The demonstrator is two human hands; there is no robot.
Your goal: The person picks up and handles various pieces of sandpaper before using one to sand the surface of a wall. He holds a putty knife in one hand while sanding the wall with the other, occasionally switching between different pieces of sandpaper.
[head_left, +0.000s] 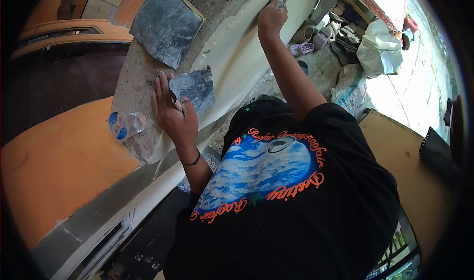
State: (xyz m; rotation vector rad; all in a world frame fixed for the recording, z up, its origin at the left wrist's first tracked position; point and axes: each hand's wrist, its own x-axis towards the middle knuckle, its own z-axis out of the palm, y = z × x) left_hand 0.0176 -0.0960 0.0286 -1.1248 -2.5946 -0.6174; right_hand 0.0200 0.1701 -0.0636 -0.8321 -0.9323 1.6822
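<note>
Watching from far through the head camera, I see the left hand (174,117) on the ledge (129,82), its fingers almost straight and a little spread, with the small sheet (197,88) between thumb and fingers. The right hand (273,20) is at the top of the pale wall (237,48), its fingers bent around a grey piece (282,2); what it is exactly, I cannot tell. The big sheet (165,28) lies on the ledge beyond the left hand, and the cup (126,126) lies tilted near this hand.
</note>
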